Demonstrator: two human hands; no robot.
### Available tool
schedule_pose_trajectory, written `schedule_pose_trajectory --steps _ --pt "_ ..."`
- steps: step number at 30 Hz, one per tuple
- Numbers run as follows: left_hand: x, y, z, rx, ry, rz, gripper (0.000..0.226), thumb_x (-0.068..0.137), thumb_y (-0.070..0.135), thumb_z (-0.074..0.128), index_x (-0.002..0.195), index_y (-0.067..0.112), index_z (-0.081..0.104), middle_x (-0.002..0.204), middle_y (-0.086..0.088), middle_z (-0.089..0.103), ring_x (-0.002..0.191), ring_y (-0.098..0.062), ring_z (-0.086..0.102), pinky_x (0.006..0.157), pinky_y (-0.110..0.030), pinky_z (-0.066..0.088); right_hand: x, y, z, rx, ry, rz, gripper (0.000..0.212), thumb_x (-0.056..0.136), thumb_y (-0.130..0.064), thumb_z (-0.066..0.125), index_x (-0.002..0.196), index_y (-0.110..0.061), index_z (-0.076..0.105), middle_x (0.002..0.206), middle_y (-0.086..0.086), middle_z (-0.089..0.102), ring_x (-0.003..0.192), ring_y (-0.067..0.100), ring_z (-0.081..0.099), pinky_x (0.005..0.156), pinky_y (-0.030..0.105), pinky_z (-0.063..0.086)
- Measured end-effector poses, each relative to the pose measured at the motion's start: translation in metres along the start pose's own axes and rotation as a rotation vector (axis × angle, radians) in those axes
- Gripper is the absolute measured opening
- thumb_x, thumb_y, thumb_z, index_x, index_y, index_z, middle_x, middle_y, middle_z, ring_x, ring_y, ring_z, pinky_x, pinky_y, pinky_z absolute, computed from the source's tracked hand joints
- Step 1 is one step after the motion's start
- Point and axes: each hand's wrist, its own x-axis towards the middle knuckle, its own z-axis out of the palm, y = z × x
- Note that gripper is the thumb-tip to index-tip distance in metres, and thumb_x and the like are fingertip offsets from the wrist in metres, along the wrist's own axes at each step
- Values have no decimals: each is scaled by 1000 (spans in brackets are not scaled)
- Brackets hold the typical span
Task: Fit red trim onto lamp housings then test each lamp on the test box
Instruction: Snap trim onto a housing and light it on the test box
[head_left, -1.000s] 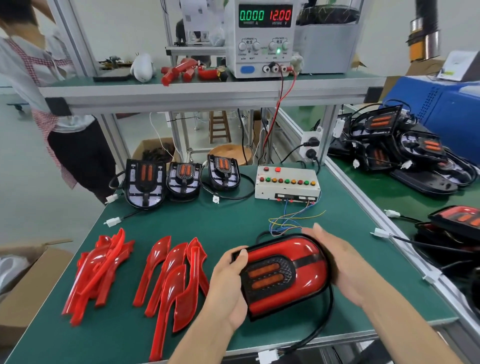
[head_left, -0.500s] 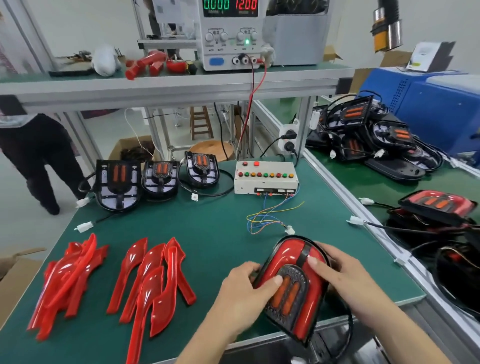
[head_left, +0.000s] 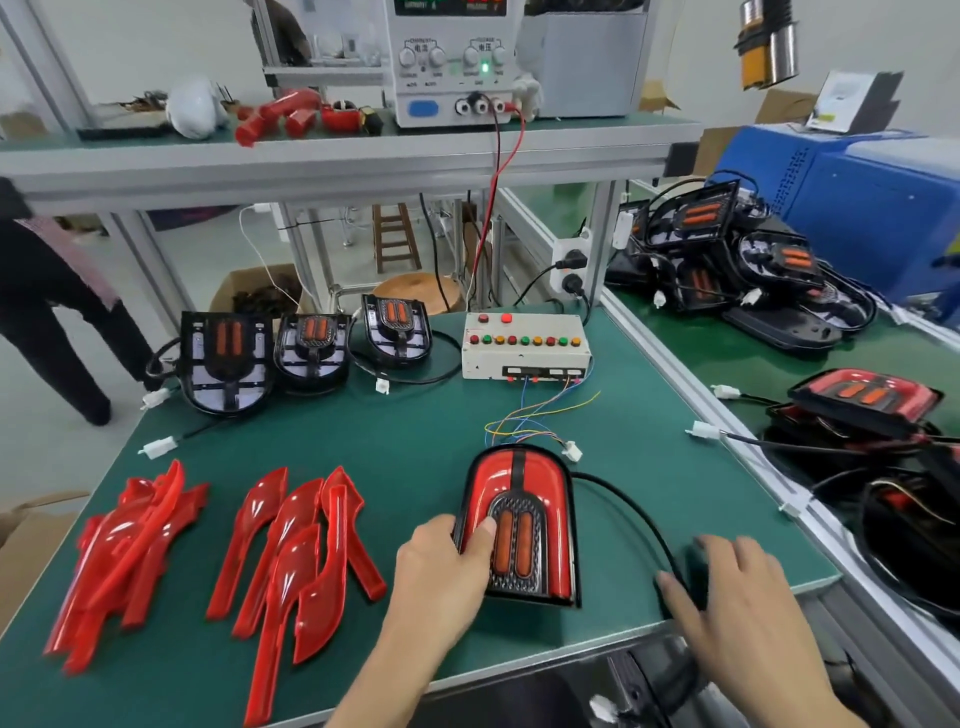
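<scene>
Arched black lamp housing with red trim fitted (head_left: 519, 519) lies flat near counter's front edge; white button-topped test box (head_left: 524, 348) sits behind it.

Bare bench (head_left: 415, 447) lies open between the test box (head_left: 524, 345) and the trimmed lamp (head_left: 519, 519) — only loose coloured wires (head_left: 540, 415) cross it; red trim pieces (head_left: 296, 545) crowd the left side.
</scene>
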Motion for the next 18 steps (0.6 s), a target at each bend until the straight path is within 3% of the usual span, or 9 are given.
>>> schedule_pose_trajectory --steps 2,4,7,9,11,13,15,16,18 --pt "-2 2 -2 32 -11 8 46 98 53 56 78 11 59 72 -3 63 68 -17 59 57 -28 40 0 2 -3 -26 -68 38 23 83 -21 81 82 -11 60 77 8 56 75 39 58 66 45 51" --pt "-3 3 -6 70 -14 31 48 97 54 56 74 11 56 70 -3 62 71 -19 59 61 -32 43 6 6 -10 66 -171 65 22 98 -30 63 82 -22 50 74 -2 56 77 32 62 67 39 46" --pt "-2 3 -11 114 -26 53 49 96 56 55 68 16 50 66 -3 60 69 -25 65 72 -39 52 26 10 -37 519 -276 119 11 100 -30 62 102 -39 57 64 -3 62 58 15 58 52 18 39" --pt "-1 1 -13 139 -32 48 50 94 58 56 66 18 46 62 -2 58 64 -24 65 66 -37 51 41 7 -54 931 -343 220 31 100 -21 63 117 -47 60 56 4 59 42 11 41 38 16 31" --pt "2 -1 -14 201 -36 52 50 92 62 56 67 19 47 64 1 56 65 -19 61 60 -33 44 60 3 -68 1337 -358 365 23 100 -13 58 116 -27 65 55 7 49 39 11 35 33 17 26" --pt "6 -5 -15 244 -35 60 47 90 67 54 87 21 61 83 2 64 84 -20 64 73 -34 49 78 -7 -79 1692 -428 532 11 92 -14 58 103 -11 60 55 1 42 36 7 32 29 16 25" --pt "7 -6 -16 282 -32 52 65 88 71 53 128 21 60 120 -1 64 115 -23 60 95 -34 46 92 -17 -82 1920 -467 690 5 93 -17 56 91 -13 57 55 -3 42 34 3 33 29 13 26" --pt "5 -4 -17 276 11 84 71 88 72 54 138 21 55 130 -1 59 124 -22 55 102 -34 42 98 -20 -79 1987 -450 757 10 97 -17 53 88 -13 57 55 -4 43 34 3 34 31 11 26" --pt "-1 5 -22 176 164 281 63 89 69 51 129 22 62 124 5 60 121 -18 54 104 -30 40 104 -30 -71 2046 -416 841 16 101 -15 49 86 -13 55 52 -5 45 34 2 37 33 10 27"
